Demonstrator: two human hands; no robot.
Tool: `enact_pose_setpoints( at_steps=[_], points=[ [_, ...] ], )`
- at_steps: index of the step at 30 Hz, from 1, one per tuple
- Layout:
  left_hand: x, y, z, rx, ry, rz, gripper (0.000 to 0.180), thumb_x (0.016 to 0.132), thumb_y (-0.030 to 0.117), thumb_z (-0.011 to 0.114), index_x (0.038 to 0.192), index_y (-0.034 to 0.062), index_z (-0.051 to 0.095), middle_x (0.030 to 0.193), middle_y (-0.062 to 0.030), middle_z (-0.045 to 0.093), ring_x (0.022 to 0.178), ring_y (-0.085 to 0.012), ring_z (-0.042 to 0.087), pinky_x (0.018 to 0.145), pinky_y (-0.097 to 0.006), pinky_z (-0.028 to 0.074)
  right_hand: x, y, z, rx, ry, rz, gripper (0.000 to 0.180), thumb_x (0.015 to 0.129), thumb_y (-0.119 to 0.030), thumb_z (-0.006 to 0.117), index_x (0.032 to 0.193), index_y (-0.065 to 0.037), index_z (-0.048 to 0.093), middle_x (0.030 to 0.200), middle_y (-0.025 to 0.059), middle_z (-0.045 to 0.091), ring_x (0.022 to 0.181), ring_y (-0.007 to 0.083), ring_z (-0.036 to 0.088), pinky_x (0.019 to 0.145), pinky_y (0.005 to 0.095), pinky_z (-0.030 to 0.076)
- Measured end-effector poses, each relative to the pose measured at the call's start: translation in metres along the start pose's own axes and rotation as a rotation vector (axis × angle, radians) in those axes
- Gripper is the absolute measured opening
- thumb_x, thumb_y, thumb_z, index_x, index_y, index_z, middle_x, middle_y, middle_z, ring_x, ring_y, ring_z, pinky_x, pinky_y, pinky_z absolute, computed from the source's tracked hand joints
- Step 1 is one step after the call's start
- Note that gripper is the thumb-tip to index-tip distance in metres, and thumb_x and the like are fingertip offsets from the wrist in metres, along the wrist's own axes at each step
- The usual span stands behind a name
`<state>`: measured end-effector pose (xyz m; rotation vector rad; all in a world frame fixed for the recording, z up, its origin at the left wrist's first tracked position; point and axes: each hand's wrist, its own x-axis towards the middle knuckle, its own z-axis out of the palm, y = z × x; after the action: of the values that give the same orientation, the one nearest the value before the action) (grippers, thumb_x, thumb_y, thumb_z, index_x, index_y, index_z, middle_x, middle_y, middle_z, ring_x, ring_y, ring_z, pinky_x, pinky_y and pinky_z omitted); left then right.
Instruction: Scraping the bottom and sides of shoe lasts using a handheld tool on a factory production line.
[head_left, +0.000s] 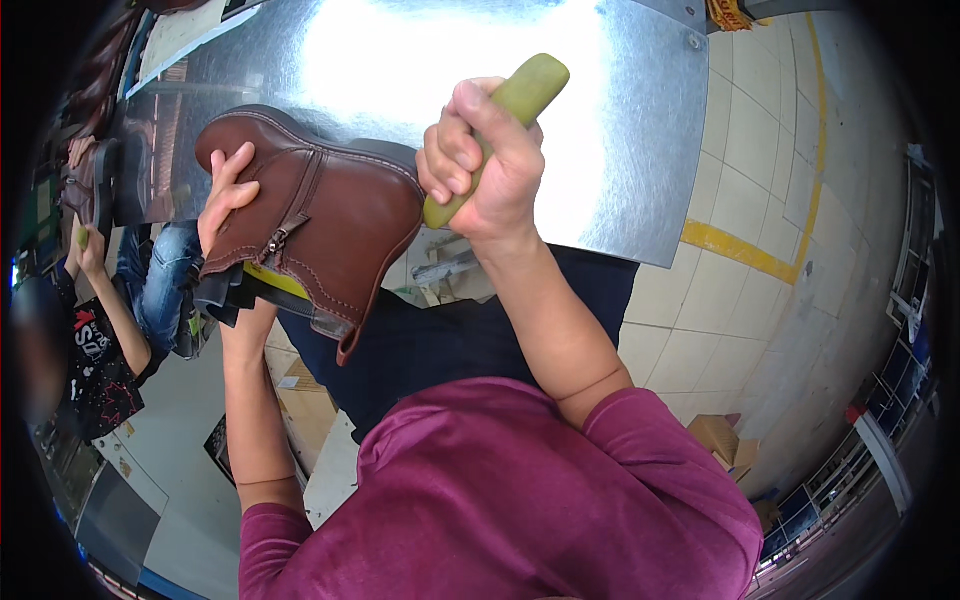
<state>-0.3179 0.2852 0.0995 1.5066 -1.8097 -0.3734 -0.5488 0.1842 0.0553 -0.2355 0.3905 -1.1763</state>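
Observation:
A brown leather ankle boot (345, 205) with a side zip and stitched seams lies on its side, over the near edge of the metal table. Its toe points to the left, its sole faces away from me, and its opening is toward me. Something yellow-green and some black material show inside that opening. My left hand (222, 205) grips the boot from its left side, fingers on the leather and the palm hidden. In my right hand (490, 150) is an olive-green oblong bar (533, 88), wrapped by my fingers. The bar's lower end is beside the boot's heel, and I cannot tell if they touch.
The shiny metal table (635, 150) reflects bright light. At the left, a co-worker (95, 350) holds a similar green piece near another brown boot (90, 190). Tiled floor with yellow lines (745, 255) lies to the right, with a cardboard box (722, 445) lower down.

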Motion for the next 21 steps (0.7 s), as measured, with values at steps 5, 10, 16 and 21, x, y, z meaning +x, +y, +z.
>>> enact_pose_setpoints(
  at_steps=[5,10,16,21],
  points=[
    [-0.004,0.008,-0.003,0.034,-0.011,-0.047,0.052,0.087,0.005,0.077,0.132,0.0085,0.051,0.154,-0.0199,0.048,0.152,-0.0421,0.03,0.124,-0.053,0.023,-0.003,0.002,-0.004,0.052,0.005,-0.023,0.016,0.1,-0.016,0.06,0.087,-0.008,0.06,0.053,-0.0011,0.043,0.038,0.0094,0.04,0.035,0.0267,0.036],
    [-0.003,0.013,-0.001,0.001,0.0,-0.009,0.052,0.087,0.005,0.077,0.132,0.0086,0.052,0.153,-0.0202,0.049,0.152,-0.0416,0.03,0.125,-0.053,0.022,-0.011,0.0,0.028,-0.213,0.11,-0.067,0.015,0.098,-0.018,0.065,0.089,-0.008,0.059,0.054,-0.001,0.044,0.039,0.0086,0.041,0.036,0.0262,0.036],
    [-0.011,0.021,0.001,0.073,0.026,-0.001,0.055,0.083,0.001,0.077,0.132,0.0075,0.053,0.151,-0.0174,0.052,0.15,-0.0404,0.035,0.125,-0.052,0.024,-0.009,-0.008,0.007,-0.066,0.067,0.011,0.023,0.1,-0.024,0.063,0.085,-0.009,0.055,0.054,-0.001,0.043,0.039,0.0107,0.041,0.038,0.0285,0.037],
    [-0.021,0.046,0.002,0.198,0.038,-0.065,0.058,0.08,0.0,0.077,0.133,0.0056,0.054,0.149,-0.0156,0.054,0.147,-0.0387,0.04,0.124,-0.051,0.026,-0.011,-0.016,-0.001,-0.072,0.117,-0.132,0.025,0.1,-0.027,0.062,0.084,-0.009,0.054,0.053,-0.0012,0.042,0.039,0.0113,0.041,0.038,0.029,0.037]
  ],
)
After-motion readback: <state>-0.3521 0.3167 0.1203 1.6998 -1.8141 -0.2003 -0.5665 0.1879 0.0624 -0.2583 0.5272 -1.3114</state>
